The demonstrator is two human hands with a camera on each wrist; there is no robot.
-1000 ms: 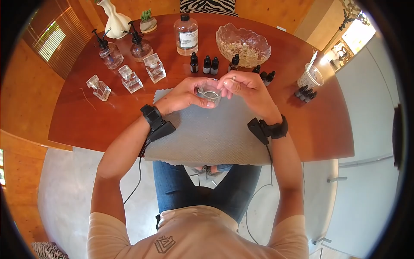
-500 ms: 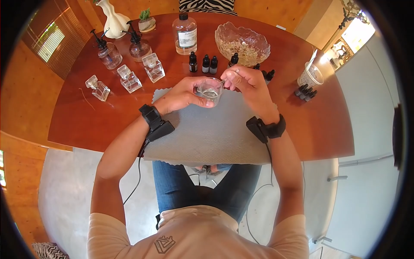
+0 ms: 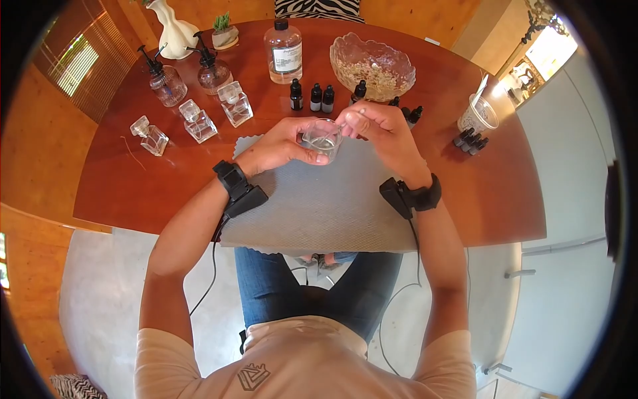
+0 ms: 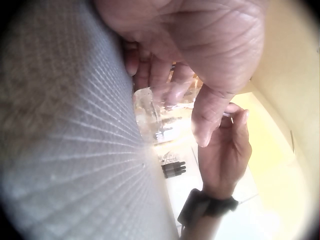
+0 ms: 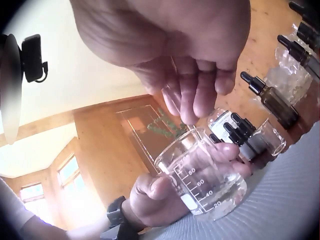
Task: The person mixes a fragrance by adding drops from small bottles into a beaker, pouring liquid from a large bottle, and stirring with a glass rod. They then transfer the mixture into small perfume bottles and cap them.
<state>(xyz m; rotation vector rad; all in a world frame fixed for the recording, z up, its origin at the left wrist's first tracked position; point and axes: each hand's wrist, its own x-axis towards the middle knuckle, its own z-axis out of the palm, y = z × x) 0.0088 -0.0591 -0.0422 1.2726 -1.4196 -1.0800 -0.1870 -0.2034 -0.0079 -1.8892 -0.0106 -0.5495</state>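
Observation:
My left hand point(image 3: 286, 145) holds a small clear glass beaker point(image 5: 200, 175) above the grey mat, thumb on the near side and fingers around the far side. Marks up to at least 80 run up its wall, and a shallow clear liquid lies at the bottom. Over the beaker's right rim, my right hand point(image 3: 384, 130) pinches a thin clear stirring rod point(image 5: 191, 128) between thumb and fingers. The rod slants down into the beaker; its upper part is mostly hidden by the fingers. In the left wrist view, the left fingers cover much of the beaker.
Beyond the hands stand dark dropper bottles point(image 3: 316, 98), a large labelled bottle point(image 3: 287, 60) and a glass bowl point(image 3: 372, 70). Three square glass bottles point(image 3: 199, 123) and two pump bottles point(image 3: 167, 86) are at left. A cup point(image 3: 478, 114) stands right. A textured mat point(image 3: 319, 206) covers the near table edge.
The right hand shifted a little right and away from the beaker, then back left toward its rim, the rod shifting with it. The left hand and beaker stay almost in place.

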